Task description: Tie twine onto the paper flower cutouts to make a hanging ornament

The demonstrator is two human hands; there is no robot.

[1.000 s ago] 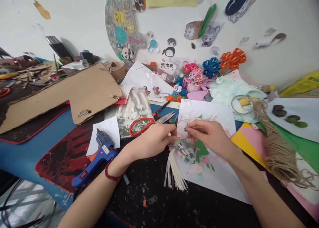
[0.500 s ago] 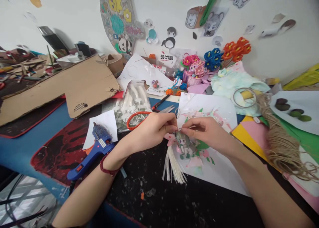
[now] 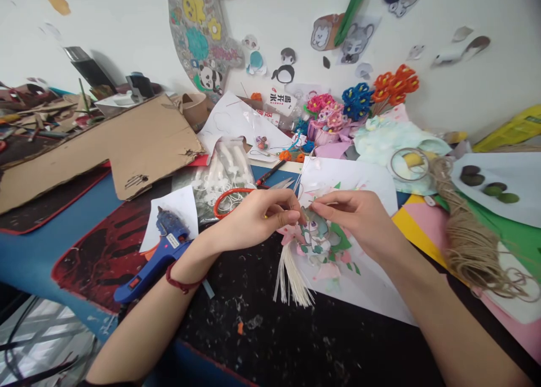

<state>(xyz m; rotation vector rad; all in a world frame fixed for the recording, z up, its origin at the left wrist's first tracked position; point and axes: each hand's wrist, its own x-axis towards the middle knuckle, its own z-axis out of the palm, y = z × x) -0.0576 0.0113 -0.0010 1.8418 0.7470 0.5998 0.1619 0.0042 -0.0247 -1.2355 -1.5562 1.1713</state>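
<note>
A cartoon animal charm [image 3: 318,232], grey and white with green parts, is held up between my hands over a white sheet of paper [image 3: 382,297]. My left hand [image 3: 270,218] is closed, its thumb and fingers pinched at the upper left edge of the charm. My right hand [image 3: 359,215] pinches the top of the charm between thumb and forefinger. A cream tassel [image 3: 292,277] hangs down below a pink flower-shaped piece [image 3: 291,233] beside the charm. Fingertips hide any thread or ring at the top. Pink and green scraps lie on the paper around it.
A blue glue gun [image 3: 152,263] rests left of my left forearm. Orange-handled scissors [image 3: 230,198] lie behind my left hand, by a plastic bag of white tassels [image 3: 224,167]. Brown twine [image 3: 469,229] and a clear tape roll [image 3: 408,163] are at right. Cardboard [image 3: 147,145] stands back left.
The charm has tilted up and shows more of its face. Both hands stay close at its top, with the right fingers now on its upper edge. The view has shifted slightly.
</note>
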